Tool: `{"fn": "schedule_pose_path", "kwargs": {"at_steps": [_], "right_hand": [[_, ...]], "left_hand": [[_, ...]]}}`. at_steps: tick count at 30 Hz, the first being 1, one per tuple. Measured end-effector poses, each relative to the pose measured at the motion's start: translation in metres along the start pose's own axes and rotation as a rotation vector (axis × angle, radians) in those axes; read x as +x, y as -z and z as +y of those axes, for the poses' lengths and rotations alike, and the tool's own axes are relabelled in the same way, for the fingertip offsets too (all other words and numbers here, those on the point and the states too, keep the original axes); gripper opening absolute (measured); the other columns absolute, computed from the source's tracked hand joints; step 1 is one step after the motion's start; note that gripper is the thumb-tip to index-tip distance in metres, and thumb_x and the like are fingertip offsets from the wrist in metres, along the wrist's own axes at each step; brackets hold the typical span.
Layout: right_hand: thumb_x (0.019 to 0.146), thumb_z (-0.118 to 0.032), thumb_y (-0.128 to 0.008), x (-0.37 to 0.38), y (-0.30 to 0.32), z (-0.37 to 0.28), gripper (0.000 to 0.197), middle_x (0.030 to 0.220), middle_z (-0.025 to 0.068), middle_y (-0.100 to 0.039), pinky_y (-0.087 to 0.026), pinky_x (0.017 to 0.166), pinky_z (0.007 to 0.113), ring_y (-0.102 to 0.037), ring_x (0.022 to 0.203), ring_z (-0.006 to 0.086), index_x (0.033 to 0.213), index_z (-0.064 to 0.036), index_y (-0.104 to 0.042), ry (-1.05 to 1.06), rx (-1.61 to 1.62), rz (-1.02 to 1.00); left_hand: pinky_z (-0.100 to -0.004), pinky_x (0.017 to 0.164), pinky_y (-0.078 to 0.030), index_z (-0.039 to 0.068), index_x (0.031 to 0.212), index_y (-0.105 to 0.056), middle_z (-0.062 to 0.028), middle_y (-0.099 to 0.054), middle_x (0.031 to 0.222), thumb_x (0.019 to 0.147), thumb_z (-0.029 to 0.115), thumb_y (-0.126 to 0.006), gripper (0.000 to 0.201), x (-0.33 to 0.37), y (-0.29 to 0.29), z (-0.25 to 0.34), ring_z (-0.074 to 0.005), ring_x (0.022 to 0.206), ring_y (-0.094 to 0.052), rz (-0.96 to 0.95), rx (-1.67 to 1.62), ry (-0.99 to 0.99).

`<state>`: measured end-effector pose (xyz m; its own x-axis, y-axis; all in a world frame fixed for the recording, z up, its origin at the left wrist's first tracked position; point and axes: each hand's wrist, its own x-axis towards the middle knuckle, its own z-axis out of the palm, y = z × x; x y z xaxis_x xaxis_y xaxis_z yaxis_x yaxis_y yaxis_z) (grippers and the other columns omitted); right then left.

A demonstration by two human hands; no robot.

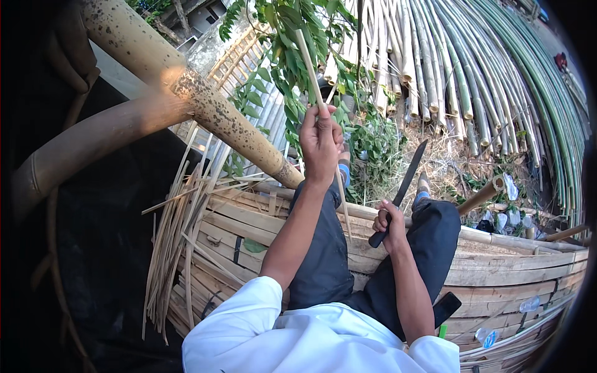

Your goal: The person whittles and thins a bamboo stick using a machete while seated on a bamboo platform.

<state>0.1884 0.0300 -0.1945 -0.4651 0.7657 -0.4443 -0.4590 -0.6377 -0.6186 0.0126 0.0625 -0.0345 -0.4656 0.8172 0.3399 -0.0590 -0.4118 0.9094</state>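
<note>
My left hand is raised in front of me, its fingers closed round a thin pale bamboo strip. The strip's upper end reaches up in front of green leaves, and its lower end comes down past my knee towards the slats. Lower and to the right, my right hand grips a long dark-bladed knife by its black handle. The blade tilts up and to the right, apart from the strip. Part of the strip is hidden behind my left hand and wrist.
I sit on a bamboo slat platform. A bundle of split strips lies at the left, beneath a thick bamboo pole. Long bamboo poles are stacked at the far right. A phone and plastic cups are at my right.
</note>
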Motion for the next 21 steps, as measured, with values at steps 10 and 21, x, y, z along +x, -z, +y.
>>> {"fn": "schedule_pose_path", "kwargs": {"at_steps": [10,21], "right_hand": [[0.086,-0.026,-0.062,0.004,0.002,-0.002,0.028,0.047,-0.0025,-0.037,-0.028,0.039,0.023,-0.035,0.039,0.0079,0.071,-0.0059,-0.049,0.153,-0.188,0.036],[0.086,-0.020,-0.065,0.002,0.012,0.014,0.033,0.046,-0.0014,-0.043,-0.029,0.041,0.028,-0.037,0.041,0.0068,0.061,-0.0032,-0.052,0.414,-0.741,0.099]], "left_hand": [[-0.0172,0.042,-0.022,0.009,0.096,-0.051,0.0058,-0.033,0.060,0.099,0.029,-0.045,0.022,0.009,-0.020,0.035,-0.0013,0.049,-0.028,-0.162,-0.017,0.082],[-0.0167,0.041,-0.019,0.008,0.096,-0.051,0.0081,-0.031,0.059,0.099,0.030,-0.045,0.023,0.016,-0.021,0.056,0.0005,0.050,-0.026,-0.301,0.142,0.223]]}}
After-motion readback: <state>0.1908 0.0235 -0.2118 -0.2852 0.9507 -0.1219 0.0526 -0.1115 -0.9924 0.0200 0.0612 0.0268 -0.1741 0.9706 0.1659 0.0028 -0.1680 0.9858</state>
